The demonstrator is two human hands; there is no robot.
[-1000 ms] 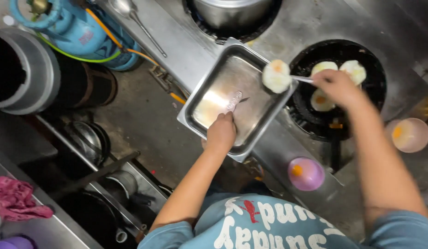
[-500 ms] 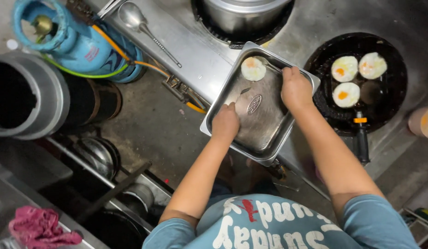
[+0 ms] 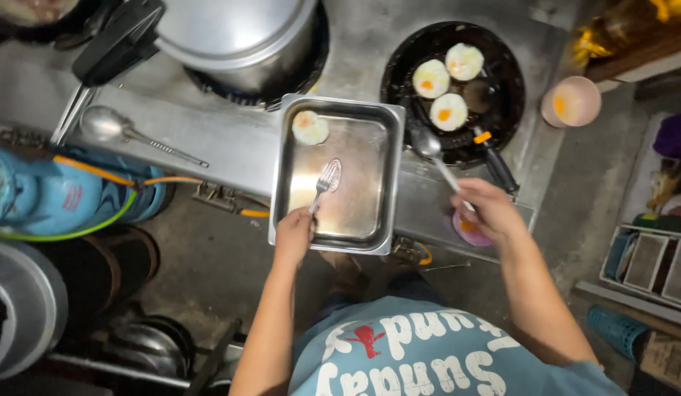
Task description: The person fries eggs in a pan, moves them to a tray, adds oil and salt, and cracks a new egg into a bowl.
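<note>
One fried egg (image 3: 310, 127) already lies in the far left corner of the steel tray (image 3: 388, 172), while three more eggs (image 3: 449, 111) sit in the black pan (image 3: 502, 77) to the right, so the moving over looks about a quarter done. The left hand (image 3: 294, 235) has its grip closed on a fork (image 3: 324, 182) at the tray's near rim, the tines resting on the bare tray floor. The right hand (image 3: 489, 213) is closed around a spoon (image 3: 430, 147) whose bowl sits between tray and pan, empty as far as can be seen. The tray overhangs the near edge of the desk (image 3: 230, 143); most of its floor is free, and a big pot (image 3: 238, 37) stands close behind it.
</note>
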